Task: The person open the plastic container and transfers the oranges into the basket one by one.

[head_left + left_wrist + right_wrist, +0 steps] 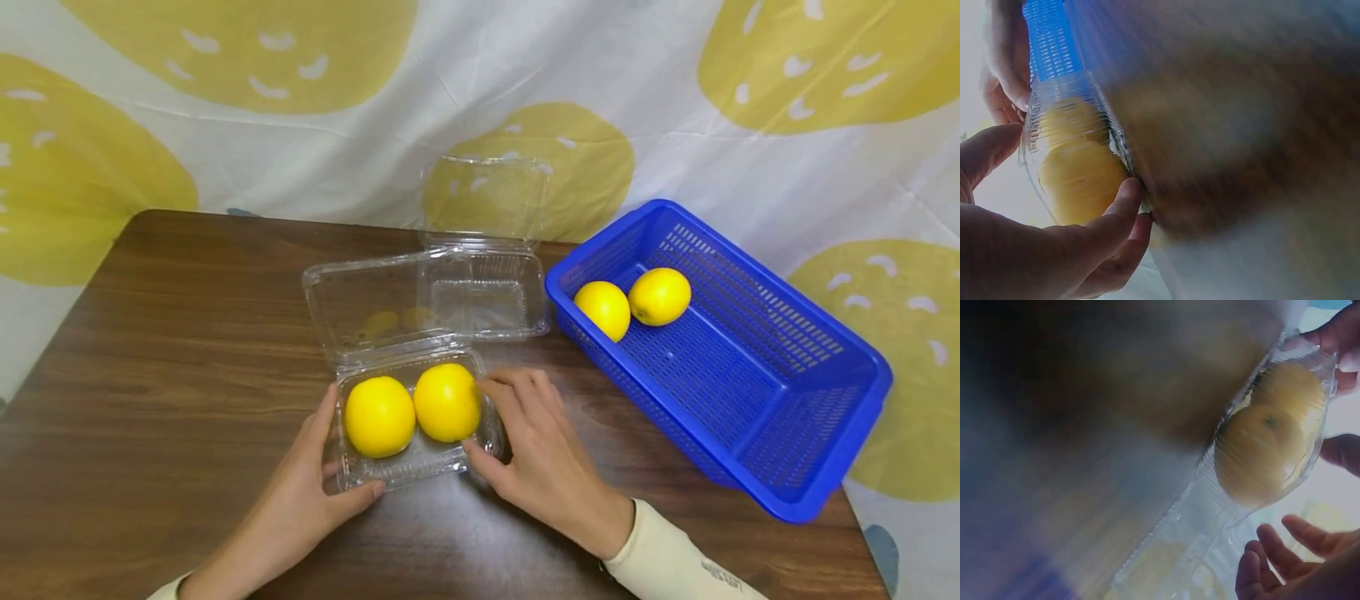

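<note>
Two round yellow citrus fruits, a left one (380,417) and a right one (447,402), lie side by side in a clear plastic clamshell container (423,468). Its lid (352,292) stands raised at the back. My left hand (296,492) holds the container's left end, thumb at the front wall and fingers along the side. At the right end is my right hand (543,450), its thumb by the front corner and its fingers loosely bent beside the right fruit. The right wrist view shows those fingers (1297,550) spread, with no fruit in them.
A blue plastic basket (757,446) stands at the right of the brown table (187,358), with two yellow fruits (660,297) at its left end. Behind the raised lid sits a second clear container (498,304), its lid up. A patterned cloth (480,75) hangs behind the table.
</note>
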Motion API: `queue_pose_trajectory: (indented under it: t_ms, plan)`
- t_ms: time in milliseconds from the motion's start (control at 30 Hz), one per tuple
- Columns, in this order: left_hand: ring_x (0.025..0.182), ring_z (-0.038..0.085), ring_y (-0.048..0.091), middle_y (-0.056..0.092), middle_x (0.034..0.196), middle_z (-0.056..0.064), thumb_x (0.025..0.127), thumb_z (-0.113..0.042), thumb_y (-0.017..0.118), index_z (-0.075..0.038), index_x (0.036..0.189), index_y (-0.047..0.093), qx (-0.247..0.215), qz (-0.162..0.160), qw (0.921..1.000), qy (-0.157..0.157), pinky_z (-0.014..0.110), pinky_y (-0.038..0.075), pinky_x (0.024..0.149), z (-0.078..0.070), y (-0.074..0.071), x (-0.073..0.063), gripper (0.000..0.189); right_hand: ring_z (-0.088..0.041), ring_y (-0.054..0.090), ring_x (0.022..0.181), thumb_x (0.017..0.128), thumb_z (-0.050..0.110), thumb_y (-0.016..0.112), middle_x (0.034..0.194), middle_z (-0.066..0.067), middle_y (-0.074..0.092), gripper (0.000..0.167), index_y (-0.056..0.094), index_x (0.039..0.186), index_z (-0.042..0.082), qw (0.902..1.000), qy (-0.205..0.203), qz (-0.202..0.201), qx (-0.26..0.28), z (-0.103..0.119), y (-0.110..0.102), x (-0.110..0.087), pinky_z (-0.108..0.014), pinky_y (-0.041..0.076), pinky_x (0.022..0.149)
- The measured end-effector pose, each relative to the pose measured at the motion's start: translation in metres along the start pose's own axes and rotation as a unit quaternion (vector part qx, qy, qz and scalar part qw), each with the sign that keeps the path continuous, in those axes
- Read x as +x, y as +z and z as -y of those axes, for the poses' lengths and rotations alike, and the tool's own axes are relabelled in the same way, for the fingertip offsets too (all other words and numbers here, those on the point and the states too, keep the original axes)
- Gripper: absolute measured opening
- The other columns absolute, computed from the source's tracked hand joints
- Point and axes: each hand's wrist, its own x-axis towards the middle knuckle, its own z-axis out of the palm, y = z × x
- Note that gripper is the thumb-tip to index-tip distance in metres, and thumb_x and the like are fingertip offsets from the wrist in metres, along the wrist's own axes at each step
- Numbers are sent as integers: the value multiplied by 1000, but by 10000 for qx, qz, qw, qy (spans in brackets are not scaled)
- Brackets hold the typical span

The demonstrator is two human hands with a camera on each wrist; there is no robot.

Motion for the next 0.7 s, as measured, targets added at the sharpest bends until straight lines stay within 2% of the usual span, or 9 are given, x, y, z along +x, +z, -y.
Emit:
queue_pose_trajectory:
  t_ms: [233,467,700]
  plan:
    - [129,55,66,13,178,33,89,-26,95,-17,178,-3,-18,2,10000,44,54,61,105,1,0,-1,133,-34,48,140,87,39,91,150,-13,59,78,60,151,6,9978,-52,610,-242,-1,2,17,-54,46,117]
    - [131,53,65,20,176,31,89,-24,95,-15,178,-1,-45,-81,9999,136,51,60,106,1,2,-1,132,-38,42,147,86,38,92,149,-13,58,82,58,155,9,9948,-200,887,-467,-1,5,31,-59,40,124]
    - [129,54,66,12,179,31,90,-27,95,-19,179,-2,-83,-26,9999,84,52,61,104,0,1,0,132,-40,40,151,85,44,96,148,-13,59,88,57,157,12,9927,-65,1113,-452,0,6,38,-64,39,124]
